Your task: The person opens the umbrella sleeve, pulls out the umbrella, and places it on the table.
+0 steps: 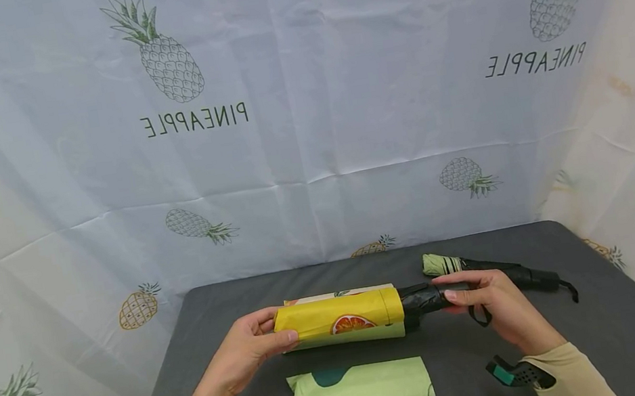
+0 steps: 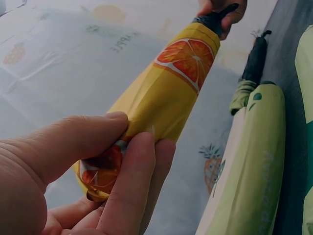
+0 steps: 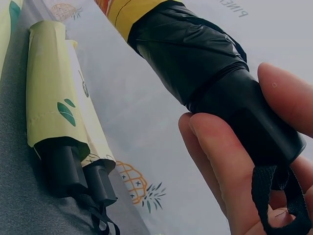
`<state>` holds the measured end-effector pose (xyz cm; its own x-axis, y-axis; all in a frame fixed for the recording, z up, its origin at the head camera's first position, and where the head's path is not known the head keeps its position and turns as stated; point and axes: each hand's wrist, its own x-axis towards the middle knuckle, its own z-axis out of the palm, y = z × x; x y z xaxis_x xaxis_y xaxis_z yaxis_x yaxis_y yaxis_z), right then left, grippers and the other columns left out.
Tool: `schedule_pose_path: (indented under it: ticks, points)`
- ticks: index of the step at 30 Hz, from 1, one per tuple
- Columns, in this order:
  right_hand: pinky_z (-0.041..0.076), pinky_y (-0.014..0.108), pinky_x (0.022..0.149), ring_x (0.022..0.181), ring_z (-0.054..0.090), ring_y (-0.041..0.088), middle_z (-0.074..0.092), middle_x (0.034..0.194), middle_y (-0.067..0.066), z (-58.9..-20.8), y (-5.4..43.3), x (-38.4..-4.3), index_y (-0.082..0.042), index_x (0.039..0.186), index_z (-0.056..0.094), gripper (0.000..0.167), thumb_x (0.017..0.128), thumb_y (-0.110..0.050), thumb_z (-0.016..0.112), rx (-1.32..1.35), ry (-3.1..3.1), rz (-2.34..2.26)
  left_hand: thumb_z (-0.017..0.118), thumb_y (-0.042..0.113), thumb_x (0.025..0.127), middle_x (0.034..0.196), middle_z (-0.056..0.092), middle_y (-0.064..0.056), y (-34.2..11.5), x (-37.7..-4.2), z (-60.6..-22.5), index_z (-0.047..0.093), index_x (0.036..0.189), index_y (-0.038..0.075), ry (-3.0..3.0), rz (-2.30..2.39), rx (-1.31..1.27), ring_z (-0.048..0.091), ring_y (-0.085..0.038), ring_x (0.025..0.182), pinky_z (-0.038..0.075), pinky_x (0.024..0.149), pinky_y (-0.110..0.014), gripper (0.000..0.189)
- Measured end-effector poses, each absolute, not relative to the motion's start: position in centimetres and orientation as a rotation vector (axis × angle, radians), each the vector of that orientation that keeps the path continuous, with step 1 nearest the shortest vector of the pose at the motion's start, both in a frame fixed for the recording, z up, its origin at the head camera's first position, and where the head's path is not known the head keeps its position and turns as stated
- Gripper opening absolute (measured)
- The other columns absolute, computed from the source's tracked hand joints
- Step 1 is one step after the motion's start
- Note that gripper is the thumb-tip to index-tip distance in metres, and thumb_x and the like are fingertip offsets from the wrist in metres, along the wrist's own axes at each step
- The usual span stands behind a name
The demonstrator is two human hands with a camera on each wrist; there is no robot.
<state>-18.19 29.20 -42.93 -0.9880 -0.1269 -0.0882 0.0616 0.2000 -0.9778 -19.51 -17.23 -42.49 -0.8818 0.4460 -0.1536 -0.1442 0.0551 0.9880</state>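
A folded black umbrella (image 3: 195, 54) is partly inside a yellow umbrella sleeve (image 1: 337, 314) with orange-slice prints, held above the table. At its left end my left hand (image 1: 248, 349) pinches the sleeve between thumb and fingers. My right hand (image 1: 494, 308) grips the black umbrella handle (image 3: 249, 112), whose wrist strap (image 3: 261, 196) hangs in a loop. The black canopy shows between the sleeve's mouth and the handle. Behind and below lie two sleeved umbrellas side by side, a green one (image 2: 264, 147) and a pale one (image 2: 227, 176), their black handles exposed.
Nearer the front of the dark table (image 1: 473, 373) lies a flat green sleeve (image 1: 362, 393). A black umbrella (image 1: 526, 276) with bunched green fabric (image 1: 441, 264) at its left end lies at the back right. A pineapple-print curtain (image 1: 306, 124) hangs behind and around the table.
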Motion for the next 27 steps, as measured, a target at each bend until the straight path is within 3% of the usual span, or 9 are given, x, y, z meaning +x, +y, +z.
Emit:
schedule_pose_path:
  ticks: [10, 18, 27]
  points:
    - [0.049, 0.037, 0.069, 0.103, 0.079, 0.014, 0.069, 0.125, -0.014, -42.99, 29.35, -18.15, -0.007, 0.143, 0.07, 0.043, 0.102, -0.02, 0.074, -0.092, 2.31, -1.908, 0.081, 0.016, 0.099, 0.139, 0.072, -0.012, -17.33, -19.5, -42.55, 0.046, 0.158, -0.008, 1.93, 1.862, 0.289, 0.073, -0.018, 0.118, 0.064, 0.099, -0.031, 0.073]
    - [0.043, 0.039, 0.062, 0.098, 0.08, 0.016, 0.074, 0.112, -0.014, -42.92, 29.77, -18.06, -0.008, 0.144, 0.07, 0.043, 0.103, -0.021, 0.074, -0.068, 2.344, -1.89, 0.081, 0.015, 0.099, 0.142, 0.07, -0.015, -17.8, -19.54, -42.48, 0.043, 0.159, -0.009, 1.924, 1.878, 0.303, 0.074, -0.018, 0.119, 0.064, 0.101, -0.031, 0.075]
    - [0.043, 0.038, 0.06, 0.096, 0.079, 0.019, 0.076, 0.109, -0.013, -42.86, 30.19, -18.23, -0.008, 0.142, 0.072, 0.042, 0.103, -0.022, 0.075, -0.075, 2.37, -1.873, 0.081, 0.014, 0.098, 0.143, 0.069, -0.015, -17.9, -19.57, -42.35, 0.042, 0.16, -0.009, 1.919, 1.873, 0.307, 0.074, -0.018, 0.12, 0.064, 0.099, -0.03, 0.076]
